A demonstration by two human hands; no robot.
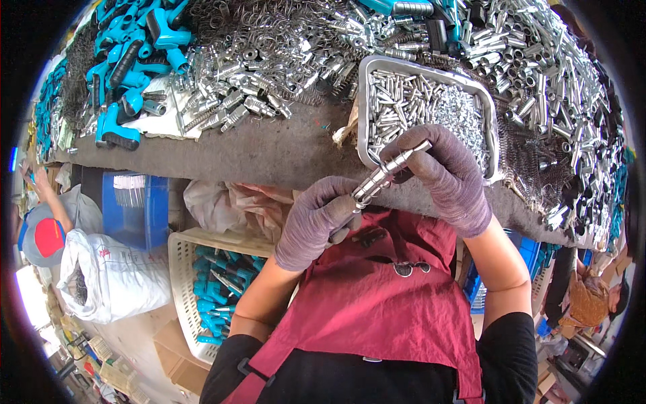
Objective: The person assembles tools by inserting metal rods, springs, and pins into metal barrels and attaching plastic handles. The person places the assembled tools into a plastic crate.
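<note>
My left hand [313, 222], in a grey-purple knit glove, is closed around the lower end of a shiny metal spindle [370, 187] in front of my chest. Rings or spring coils show along the spindle. My right hand [454, 182], gloved alike, pinches the upper end, where a slim metal rod [420, 147] sticks out between thumb and fingers. I cannot tell whether rod and spindle are one piece. Just behind my right hand stands a grey metal tray [364, 101] with short silver pins [397, 97] and smaller bright metal pieces.
Heaps of metal sleeves [518, 50], springs [531, 165] and fittings [242, 108] cover the bench [202, 151]. Teal tool bodies [161, 30] lie at far left. Below are a cream crate [182, 269] of teal tools, a white sack [128, 283] and a blue bin [145, 225]. Another person's arm [50, 198] shows at left.
</note>
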